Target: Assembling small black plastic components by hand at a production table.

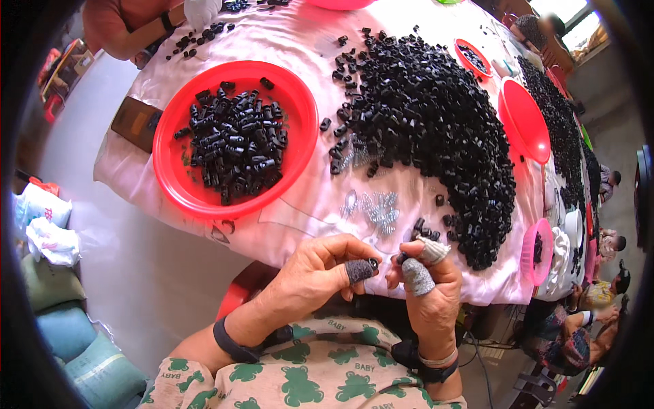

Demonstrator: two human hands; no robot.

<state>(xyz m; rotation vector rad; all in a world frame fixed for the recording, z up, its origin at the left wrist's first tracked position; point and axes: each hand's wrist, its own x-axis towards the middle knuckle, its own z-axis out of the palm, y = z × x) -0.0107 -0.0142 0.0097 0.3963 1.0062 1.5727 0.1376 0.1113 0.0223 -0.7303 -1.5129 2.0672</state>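
Note:
My left hand, with a dark grey cover on its thumb, pinches a small black plastic part. Close beside it, my right hand wears a grey cover and a pale ribbed cover on two digits. Between its fingertips is another small black piece. The two pieces are apart, just past the table's near edge. Beyond my hands lies a small heap of silver metal springs. A large pile of short black plastic parts spreads behind and to the right of the springs.
To the left stands a red basin holding black cylindrical parts. A brown box touches its left side. More red bowls and a pink basin line the right. Across the table, a person's gloved hand is near loose parts.

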